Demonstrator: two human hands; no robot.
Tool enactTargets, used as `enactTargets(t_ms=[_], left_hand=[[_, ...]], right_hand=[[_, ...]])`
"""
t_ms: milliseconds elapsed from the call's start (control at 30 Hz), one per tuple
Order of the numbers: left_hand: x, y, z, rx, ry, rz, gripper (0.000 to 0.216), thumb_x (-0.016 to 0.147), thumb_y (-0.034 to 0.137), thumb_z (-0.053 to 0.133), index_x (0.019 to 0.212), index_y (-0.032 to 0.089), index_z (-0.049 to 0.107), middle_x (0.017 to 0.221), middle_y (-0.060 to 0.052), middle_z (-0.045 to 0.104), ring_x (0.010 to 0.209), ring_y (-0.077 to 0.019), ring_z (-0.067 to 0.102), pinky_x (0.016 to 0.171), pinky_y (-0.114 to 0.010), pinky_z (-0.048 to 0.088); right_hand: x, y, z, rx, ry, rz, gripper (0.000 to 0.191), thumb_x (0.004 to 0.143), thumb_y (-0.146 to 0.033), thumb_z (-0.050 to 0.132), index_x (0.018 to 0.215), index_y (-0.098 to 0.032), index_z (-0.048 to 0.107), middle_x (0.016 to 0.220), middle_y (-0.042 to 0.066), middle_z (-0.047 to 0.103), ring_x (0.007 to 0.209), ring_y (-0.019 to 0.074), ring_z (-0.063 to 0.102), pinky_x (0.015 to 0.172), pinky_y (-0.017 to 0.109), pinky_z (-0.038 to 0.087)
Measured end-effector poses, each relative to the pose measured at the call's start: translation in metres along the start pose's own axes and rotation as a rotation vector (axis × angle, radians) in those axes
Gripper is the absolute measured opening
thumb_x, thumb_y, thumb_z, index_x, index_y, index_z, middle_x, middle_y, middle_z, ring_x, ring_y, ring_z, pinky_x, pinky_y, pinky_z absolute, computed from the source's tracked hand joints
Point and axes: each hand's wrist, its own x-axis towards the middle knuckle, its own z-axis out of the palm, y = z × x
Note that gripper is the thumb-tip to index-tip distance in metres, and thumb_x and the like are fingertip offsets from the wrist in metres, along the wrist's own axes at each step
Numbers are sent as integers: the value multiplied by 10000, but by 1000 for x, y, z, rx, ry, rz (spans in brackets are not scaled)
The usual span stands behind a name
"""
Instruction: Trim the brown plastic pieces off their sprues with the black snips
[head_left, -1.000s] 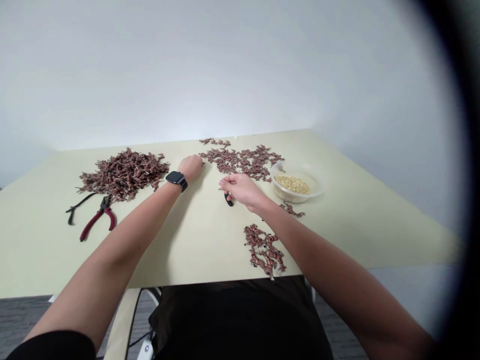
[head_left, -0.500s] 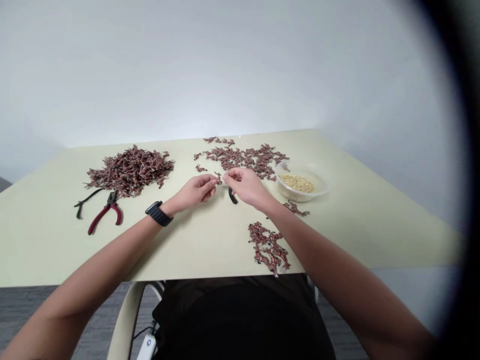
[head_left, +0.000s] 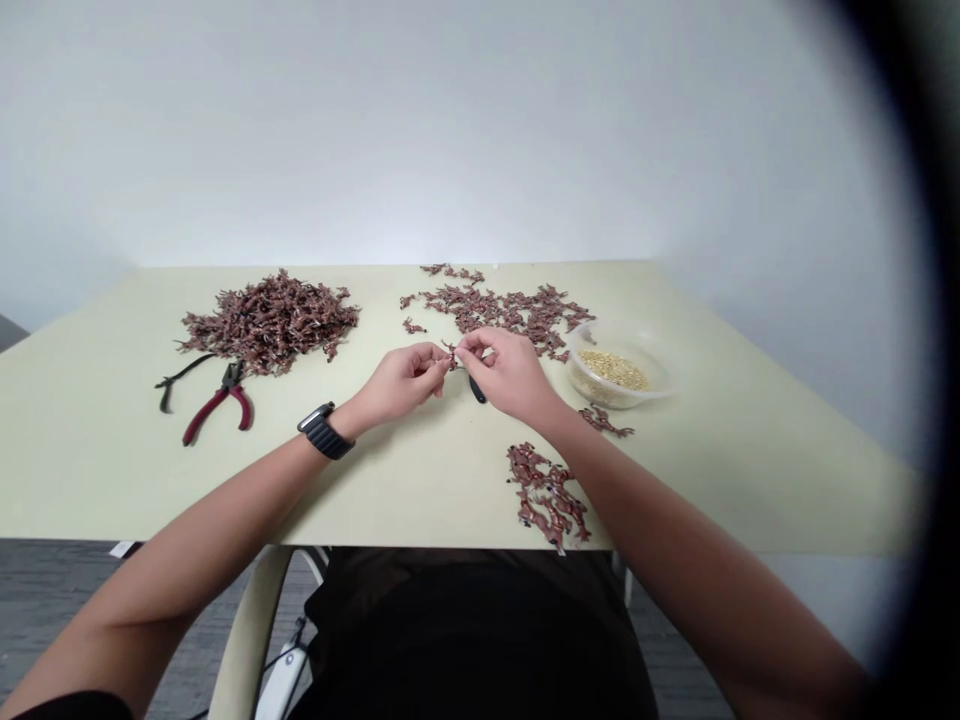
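Over the middle of the pale table [head_left: 420, 480], my left hand [head_left: 401, 380] and my right hand [head_left: 506, 372] meet. Both pinch a small brown piece [head_left: 450, 356] between their fingertips. A dark tool handle [head_left: 477, 390] sticks out under my right hand, which seems to hold it too. My left wrist wears a black watch [head_left: 326, 431]. Just beyond the hands lies a scattered spread of brown pieces [head_left: 510, 310].
A big heap of brown pieces [head_left: 274, 320] lies at the far left, with red-handled pliers [head_left: 217, 403] and a black tool [head_left: 174, 380] beside it. A clear bowl of pale beads [head_left: 615, 372] stands at the right. Another small brown pile [head_left: 547, 495] sits near the front edge.
My left hand reached to the far spread, then drew back with a brown piece to meet my right hand. The view has tilted slightly.
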Motion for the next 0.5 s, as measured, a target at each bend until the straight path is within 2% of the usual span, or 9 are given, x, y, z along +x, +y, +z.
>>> enactTargets(t_ms=[367,500], left_hand=[[-1,1,2,93,52,57,308,1040,432,548,903,173,641,675,13,640,545,-91,423,534,-226,328],[-2,0,4,167,83,62,289,1035,400,557,859,180,623,640,25,633,526,-90,425,529,-232,315]], right_hand=[[0,0,-2,-74,-10,-92,114,973,-227,613,889,-205,685,878,46,709,793,185,624,756,311,458],[-2,-3,0,-150,-23,-130,120,987,-203,583,891,-209,654,886,58,698,854,210,621,809,332,450]])
